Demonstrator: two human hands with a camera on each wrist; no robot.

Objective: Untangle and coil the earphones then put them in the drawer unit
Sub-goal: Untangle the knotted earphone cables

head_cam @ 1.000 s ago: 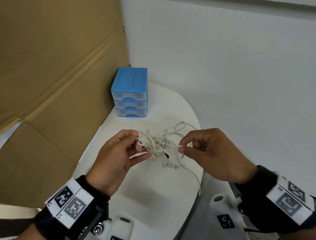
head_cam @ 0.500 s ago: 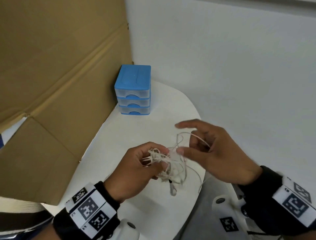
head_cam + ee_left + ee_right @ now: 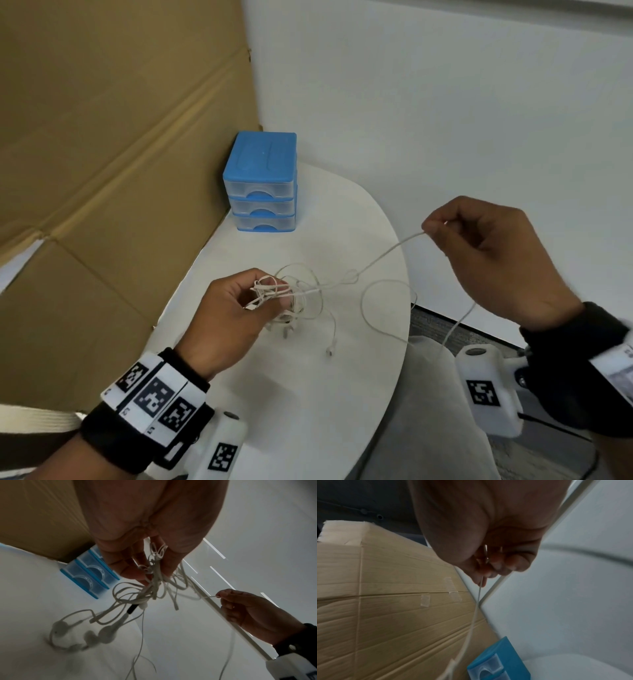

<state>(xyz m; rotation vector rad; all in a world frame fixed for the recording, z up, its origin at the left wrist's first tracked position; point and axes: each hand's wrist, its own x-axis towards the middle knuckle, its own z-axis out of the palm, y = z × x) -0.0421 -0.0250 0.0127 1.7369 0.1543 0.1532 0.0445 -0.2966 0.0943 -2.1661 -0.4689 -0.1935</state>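
shut drawer unit (image 3: 262, 185) (contents hidden)

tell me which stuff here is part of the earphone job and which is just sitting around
Part of the job:
- earphones, tangled bundle in the left hand, one strand pinched by the right hand
- drawer unit, blue, drawers shut

Just there:
- cardboard sheet
- white table

No words, brands or numbers can be read. The only signs are black-and-white square code markers: on the left wristband (image 3: 156, 399), on the right wristband (image 3: 616, 371), and on the white camera blocks (image 3: 484, 394) beside each wristband.
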